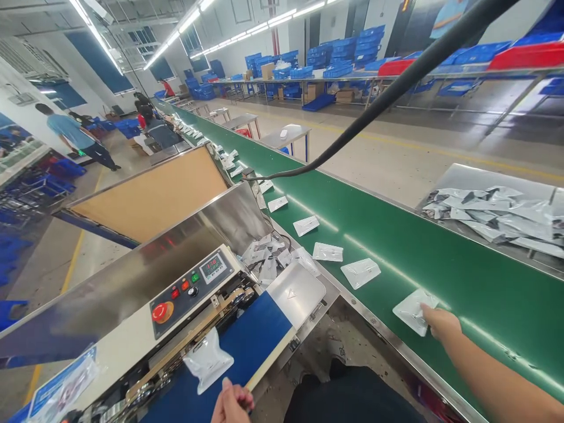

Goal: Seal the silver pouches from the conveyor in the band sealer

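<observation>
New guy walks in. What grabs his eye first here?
The long green conveyor cuts diagonally across the view, carrying a row of silver pouches, with the right hand on the nearest one. At lower left sits a sealer with a red stop button. Stacks of blue crates line the far benches.

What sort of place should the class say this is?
Probably a factory packing line: a green belt conveyor carries plastic pouches, a heat-sealing machine stands beside it, and blue crates are stacked beyond.
</observation>
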`<move>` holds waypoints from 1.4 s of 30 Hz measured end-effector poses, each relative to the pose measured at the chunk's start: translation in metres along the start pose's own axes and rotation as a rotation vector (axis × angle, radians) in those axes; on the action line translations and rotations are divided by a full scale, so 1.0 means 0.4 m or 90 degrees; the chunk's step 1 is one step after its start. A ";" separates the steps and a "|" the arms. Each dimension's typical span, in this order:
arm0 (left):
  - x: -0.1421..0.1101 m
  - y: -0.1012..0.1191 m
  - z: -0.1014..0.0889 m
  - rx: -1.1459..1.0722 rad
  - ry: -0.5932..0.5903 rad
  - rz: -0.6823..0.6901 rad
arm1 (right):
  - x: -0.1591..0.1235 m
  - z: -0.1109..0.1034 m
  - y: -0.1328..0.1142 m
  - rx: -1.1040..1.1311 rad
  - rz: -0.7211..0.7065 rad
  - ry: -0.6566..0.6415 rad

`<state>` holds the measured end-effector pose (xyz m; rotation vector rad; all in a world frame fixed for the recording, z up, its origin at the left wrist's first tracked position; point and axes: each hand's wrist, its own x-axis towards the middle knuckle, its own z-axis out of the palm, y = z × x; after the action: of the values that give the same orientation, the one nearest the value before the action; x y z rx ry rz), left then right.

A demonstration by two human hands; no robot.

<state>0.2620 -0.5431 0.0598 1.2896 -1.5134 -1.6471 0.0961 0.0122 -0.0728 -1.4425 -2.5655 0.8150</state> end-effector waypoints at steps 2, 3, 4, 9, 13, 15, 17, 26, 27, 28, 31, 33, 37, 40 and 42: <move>-0.050 0.027 0.074 0.060 -0.129 0.028 | -0.029 -0.018 -0.018 0.063 0.015 -0.046; -0.072 0.039 0.113 0.098 -0.203 0.057 | -0.059 -0.029 -0.047 0.108 -0.006 -0.063; -0.092 0.050 0.150 0.133 -0.277 0.098 | -0.099 -0.041 -0.085 0.163 -0.052 -0.077; -0.181 0.072 0.309 0.227 -0.553 0.293 | -0.399 -0.087 -0.305 0.354 -0.315 -0.326; -0.211 0.080 0.362 0.205 -0.598 0.291 | -0.604 -0.090 -0.421 0.392 -0.409 -0.578; -0.204 0.085 0.355 0.186 -0.539 0.244 | -0.657 -0.083 -0.454 0.424 -0.432 -0.662; -0.186 0.087 0.334 0.163 -0.466 0.198 | -0.685 -0.072 -0.474 0.443 -0.451 -0.706; -0.053 0.042 0.320 0.043 -0.316 -0.005 | -0.745 0.044 -0.545 0.473 -0.156 -0.755; -0.034 0.037 0.331 0.014 -0.292 -0.050 | -0.746 0.061 -0.562 0.461 -0.132 -0.748; -0.014 0.032 0.341 -0.011 -0.269 -0.085 | -0.747 0.078 -0.582 0.444 -0.126 -0.746; 0.044 0.026 0.359 -0.054 -0.205 -0.124 | -0.764 0.133 -0.652 0.383 -0.176 -0.727; 0.076 0.026 0.357 -0.068 -0.174 -0.131 | -0.794 0.167 -0.697 0.336 -0.224 -0.707; 0.121 0.033 0.329 -0.109 -0.101 -0.137 | -0.861 0.206 -0.755 0.284 -0.253 -0.738; 0.140 0.041 0.289 -0.129 -0.037 -0.141 | -0.823 0.187 -0.748 0.288 -0.261 -0.741; 0.144 0.045 0.248 -0.133 0.016 -0.137 | -0.721 0.155 -0.705 0.297 -0.295 -0.633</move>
<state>0.1467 -0.5554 0.0516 1.3889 -1.1852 -1.8611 0.0182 -0.3646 0.0635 -0.2627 -2.7367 2.2195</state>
